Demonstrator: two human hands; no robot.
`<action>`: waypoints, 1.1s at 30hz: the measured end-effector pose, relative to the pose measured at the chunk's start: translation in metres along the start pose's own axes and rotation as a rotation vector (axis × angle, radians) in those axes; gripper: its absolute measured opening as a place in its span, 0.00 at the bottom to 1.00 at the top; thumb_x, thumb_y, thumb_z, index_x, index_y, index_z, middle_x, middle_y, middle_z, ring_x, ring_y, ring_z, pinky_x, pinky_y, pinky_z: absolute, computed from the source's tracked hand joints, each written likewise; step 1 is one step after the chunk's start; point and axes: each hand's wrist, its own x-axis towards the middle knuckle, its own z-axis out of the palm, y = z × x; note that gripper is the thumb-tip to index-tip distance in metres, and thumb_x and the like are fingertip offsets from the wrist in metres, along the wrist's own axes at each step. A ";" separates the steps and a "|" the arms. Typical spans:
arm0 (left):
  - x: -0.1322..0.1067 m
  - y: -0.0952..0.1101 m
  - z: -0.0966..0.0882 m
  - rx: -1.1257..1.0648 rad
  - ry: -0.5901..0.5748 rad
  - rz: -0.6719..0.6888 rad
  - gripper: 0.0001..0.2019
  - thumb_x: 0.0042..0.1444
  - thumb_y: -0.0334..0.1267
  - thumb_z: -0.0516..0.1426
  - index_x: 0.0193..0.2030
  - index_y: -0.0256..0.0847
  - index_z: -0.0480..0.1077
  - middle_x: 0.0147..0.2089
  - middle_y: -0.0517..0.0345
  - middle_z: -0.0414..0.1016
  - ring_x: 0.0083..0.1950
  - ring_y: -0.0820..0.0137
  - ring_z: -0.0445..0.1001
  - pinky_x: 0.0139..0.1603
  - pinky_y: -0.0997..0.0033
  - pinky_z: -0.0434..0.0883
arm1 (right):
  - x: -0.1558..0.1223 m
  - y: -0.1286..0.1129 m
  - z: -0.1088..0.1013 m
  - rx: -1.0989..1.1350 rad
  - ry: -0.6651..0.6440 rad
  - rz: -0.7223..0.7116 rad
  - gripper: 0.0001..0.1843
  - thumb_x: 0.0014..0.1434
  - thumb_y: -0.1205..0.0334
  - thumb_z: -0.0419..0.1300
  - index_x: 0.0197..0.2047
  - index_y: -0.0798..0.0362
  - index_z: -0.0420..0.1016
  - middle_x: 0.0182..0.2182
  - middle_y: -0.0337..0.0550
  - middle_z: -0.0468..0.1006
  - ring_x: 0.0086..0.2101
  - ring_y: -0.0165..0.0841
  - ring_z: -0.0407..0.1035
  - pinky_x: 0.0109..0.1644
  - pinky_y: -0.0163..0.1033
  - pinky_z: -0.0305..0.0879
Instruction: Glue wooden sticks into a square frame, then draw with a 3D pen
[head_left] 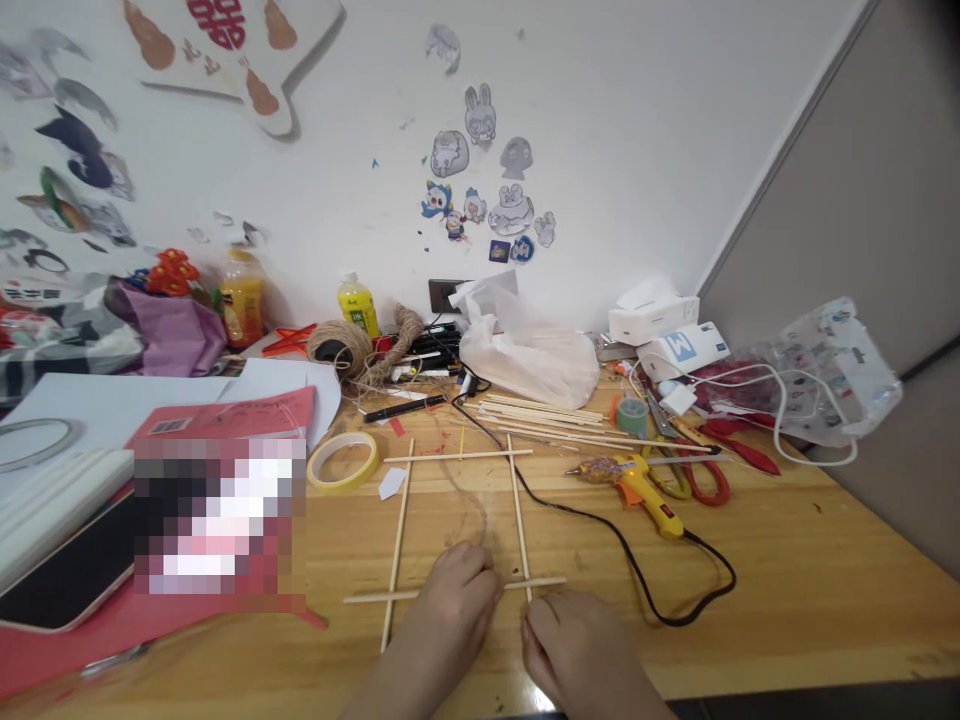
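Note:
Several thin wooden sticks lie crossed in a square frame on the table in front of me. My left hand [461,600] is closed on the near crosswise stick [536,582], covering its middle. Just right of it, my right hand [574,630] is curled closed at the lower part of the right lengthwise stick [519,515]. Its fingertips are partly hidden. The left lengthwise stick [400,535] and the far crosswise stick [457,456] lie untouched, crossing near their ends. A yellow glue gun [645,490] rests to the right, its black cord curving toward my right hand's side.
Loose sticks [555,420] lie behind the frame, near scissors [705,482] and green tape [632,415]. On the left are a yellow tape roll [343,463], red paper [262,410] and a phone [82,550]. Twine [341,345], bottles and a plastic bag [532,360] line the wall.

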 end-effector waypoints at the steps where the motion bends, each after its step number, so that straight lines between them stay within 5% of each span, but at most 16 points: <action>1: 0.000 0.000 0.000 -0.002 0.005 0.005 0.13 0.60 0.25 0.46 0.26 0.39 0.63 0.28 0.56 0.67 0.31 0.69 0.65 0.31 0.71 0.65 | 0.000 0.000 0.000 0.002 -0.001 -0.001 0.07 0.45 0.73 0.54 0.23 0.50 0.63 0.17 0.36 0.70 0.20 0.30 0.62 0.27 0.38 0.43; 33: -0.003 -0.002 0.000 -0.059 -0.059 -0.036 0.11 0.60 0.25 0.48 0.28 0.39 0.63 0.32 0.56 0.68 0.35 0.69 0.65 0.35 0.69 0.66 | -0.003 0.003 0.002 0.021 0.007 -0.023 0.11 0.55 0.72 0.49 0.24 0.50 0.63 0.17 0.37 0.70 0.19 0.30 0.63 0.27 0.37 0.45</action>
